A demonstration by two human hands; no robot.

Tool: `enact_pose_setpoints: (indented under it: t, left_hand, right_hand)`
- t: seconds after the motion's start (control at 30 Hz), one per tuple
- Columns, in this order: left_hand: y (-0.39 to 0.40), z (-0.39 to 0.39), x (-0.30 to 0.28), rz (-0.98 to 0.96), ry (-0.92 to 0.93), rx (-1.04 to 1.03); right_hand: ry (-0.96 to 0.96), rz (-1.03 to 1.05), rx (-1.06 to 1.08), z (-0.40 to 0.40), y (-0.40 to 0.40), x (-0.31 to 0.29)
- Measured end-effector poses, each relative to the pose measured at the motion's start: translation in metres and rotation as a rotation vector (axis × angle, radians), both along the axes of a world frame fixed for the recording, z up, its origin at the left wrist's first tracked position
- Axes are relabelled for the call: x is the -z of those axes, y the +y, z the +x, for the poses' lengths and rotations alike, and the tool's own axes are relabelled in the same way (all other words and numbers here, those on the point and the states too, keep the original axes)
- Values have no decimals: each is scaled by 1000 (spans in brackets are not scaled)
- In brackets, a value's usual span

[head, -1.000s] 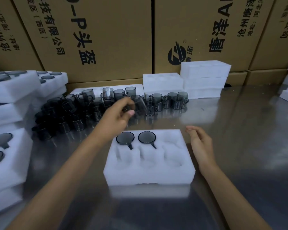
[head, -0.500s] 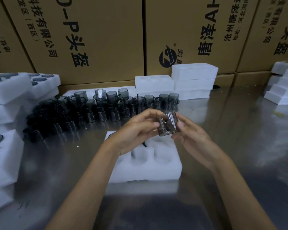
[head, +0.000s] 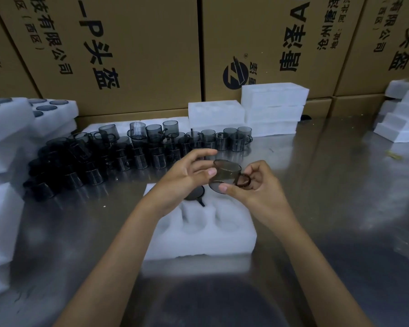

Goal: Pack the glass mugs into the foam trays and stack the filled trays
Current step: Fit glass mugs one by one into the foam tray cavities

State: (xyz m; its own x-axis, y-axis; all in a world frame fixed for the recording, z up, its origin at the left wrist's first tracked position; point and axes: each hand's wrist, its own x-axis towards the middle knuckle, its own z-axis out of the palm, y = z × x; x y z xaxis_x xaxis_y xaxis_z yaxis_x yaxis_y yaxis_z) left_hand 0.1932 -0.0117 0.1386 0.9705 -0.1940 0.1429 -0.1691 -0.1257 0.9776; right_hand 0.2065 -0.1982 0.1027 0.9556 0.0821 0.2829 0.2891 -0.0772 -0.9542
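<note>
Item: glass mug (head: 226, 177), turned from sideways to rim-up since a moment ago; my right hand (head: 255, 190) grips its handle, left hand (head: 187, 175) steadies it. Ready for the foam tray (head: 198, 241).

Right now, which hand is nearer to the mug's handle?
Right. The right hand pinches the mug beside its handle; the left hand touches the opposite side.

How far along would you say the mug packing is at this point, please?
Done: filled foam trays sit stacked at the left, and the tray in front already holds at least one mug. In hand: both the left hand and right hand hold a smoked glass mug above that tray. Left: several empty pockets, a large cluster of loose mugs, and empty trays behind.
</note>
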Motion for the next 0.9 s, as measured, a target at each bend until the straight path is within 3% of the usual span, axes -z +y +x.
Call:
enact_pose_setpoints:
  t: [0.13,0.3,0.4,0.57,0.67,0.9]
  left_hand:
    - [-1,4,4,167,-32,-67]
    - [-4,5,4,230,-14,-49]
    - [-4,4,4,246,1,-36]
    - [-5,4,6,250,2,-63]
    - [-8,3,7,257,4,-54]
    - [-12,6,9,234,3,-37]
  right_hand:
    - [-73,-307,173,1,-3,5]
    - [-174,-522,221,-3,1,7]
    - [-182,-513,186,-2,1,8]
    - [-162,-321,97,5,-9,7]
    - [-140,-333,122,11,-14,9]
    - [-180,-401,-33,7,-18,7]
